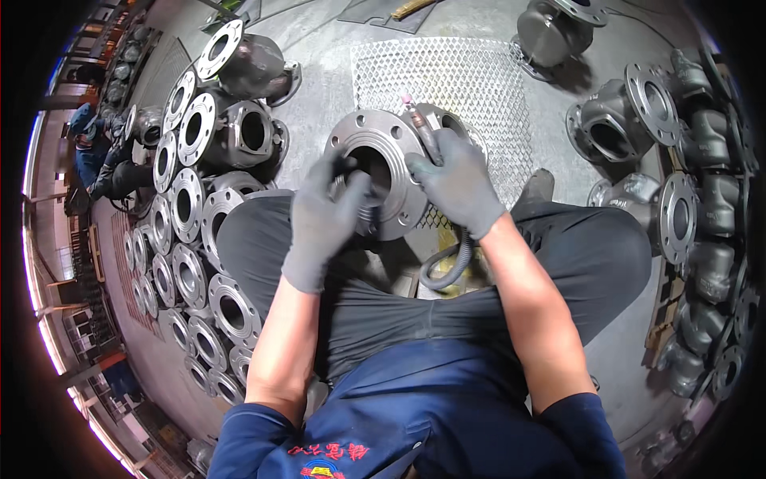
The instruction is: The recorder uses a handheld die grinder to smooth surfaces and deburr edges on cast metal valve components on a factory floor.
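A grey cast-metal valve body stands between my legs, its round flange with bolt holes turned toward me. My left hand, in a grey glove, is at the left side of the flange's bore. Its fingers are apart and a little blurred; nothing shows in them. My gloved right hand is closed around a slim hand-held grinder with a pink tip. The tool points up and away, lying across the flange's upper right. A dark ribbed hose curls below that hand.
A perforated metal mesh sheet lies on the floor beyond the valve body. Many flanged valve bodies are stacked at my left, and more castings at my right. Another person is at the far left.
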Available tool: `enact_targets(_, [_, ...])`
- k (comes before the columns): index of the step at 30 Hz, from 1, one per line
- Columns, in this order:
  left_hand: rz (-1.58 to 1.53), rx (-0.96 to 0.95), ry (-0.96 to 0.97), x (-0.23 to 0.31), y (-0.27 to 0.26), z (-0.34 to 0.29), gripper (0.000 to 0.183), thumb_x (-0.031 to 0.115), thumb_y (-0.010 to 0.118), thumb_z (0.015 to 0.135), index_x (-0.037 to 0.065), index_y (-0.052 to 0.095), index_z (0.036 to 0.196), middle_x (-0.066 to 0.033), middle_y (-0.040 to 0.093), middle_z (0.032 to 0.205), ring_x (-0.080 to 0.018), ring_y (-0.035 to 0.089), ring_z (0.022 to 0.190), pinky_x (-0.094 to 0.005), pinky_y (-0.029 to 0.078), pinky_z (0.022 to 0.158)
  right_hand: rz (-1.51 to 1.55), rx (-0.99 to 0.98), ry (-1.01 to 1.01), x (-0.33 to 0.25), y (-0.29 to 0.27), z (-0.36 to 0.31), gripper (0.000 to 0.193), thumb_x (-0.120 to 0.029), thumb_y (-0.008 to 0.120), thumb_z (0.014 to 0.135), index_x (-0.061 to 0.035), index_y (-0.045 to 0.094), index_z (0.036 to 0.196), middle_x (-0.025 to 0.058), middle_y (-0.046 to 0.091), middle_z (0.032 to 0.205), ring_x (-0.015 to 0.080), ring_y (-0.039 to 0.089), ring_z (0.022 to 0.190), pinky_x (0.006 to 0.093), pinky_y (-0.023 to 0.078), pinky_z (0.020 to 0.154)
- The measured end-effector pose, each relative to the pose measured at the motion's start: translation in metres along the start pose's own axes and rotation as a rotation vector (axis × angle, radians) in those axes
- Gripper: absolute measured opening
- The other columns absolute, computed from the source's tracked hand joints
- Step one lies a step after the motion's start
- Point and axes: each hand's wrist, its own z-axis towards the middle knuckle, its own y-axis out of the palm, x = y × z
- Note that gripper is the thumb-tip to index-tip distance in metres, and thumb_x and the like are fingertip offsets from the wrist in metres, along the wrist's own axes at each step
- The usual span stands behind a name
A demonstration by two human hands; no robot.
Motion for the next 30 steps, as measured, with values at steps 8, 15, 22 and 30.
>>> enact_targets(8, [0.171,-0.218,-0.259,-0.014,0.034,0.004,0.138,0.039,0.089,0.075,-0.01,-0.005,0.165,-0.04,0.067,0.125,-0.0484,0.073,0.109,-0.0492,0.059,0.092,0.102,-0.106,0.001,-0.027,0.054,0.018,0.043,-0.034,0.075,0.092,0.0057,0.064,0.106,0.0298,0.072,0.094,0.0477,0.071,0.091,0.052,0.055,0.083])
enact_targets(15, [0.134,-0.135,-0.21,-0.054,0.016,0.001,0.127,0.005,0.073,0.072,0.005,-0.007,0.171,-0.0328,0.069,0.126,-0.0447,0.072,0.112,-0.0425,0.056,0.098,0.092,0.358,-0.006,0.046,0.016,0.011,0.035,-0.033,0.064,0.105,-0.0043,0.068,0.124,0.0161,0.074,0.087,0.0308,0.071,0.074,0.0436,0.056,0.073])
enact_targets(22, [0.067,-0.165,-0.312,-0.048,0.006,0.002,0.119,-0.001,0.068,0.071,0.003,0.003,0.171,-0.0288,0.065,0.133,-0.0385,0.068,0.119,-0.0403,0.053,0.103,0.356,0.257,0.548,0.092,-0.037,0.002,0.041,-0.028,0.058,0.107,-0.0009,0.063,0.136,0.0111,0.073,0.09,0.0139,0.064,0.061,0.03,0.052,0.057])
enact_targets(30, [0.064,-0.14,-0.29,-0.042,0.007,-0.006,0.104,-0.003,0.064,0.073,0.001,0.02,0.167,-0.0202,0.06,0.137,-0.0275,0.06,0.125,-0.0371,0.047,0.109,0.368,0.109,0.533,0.138,-0.029,-0.019,0.041,-0.021,0.055,0.105,-0.0037,0.064,0.14,0.0111,0.072,0.089,0.013,0.063,0.06,0.0304,0.051,0.058])
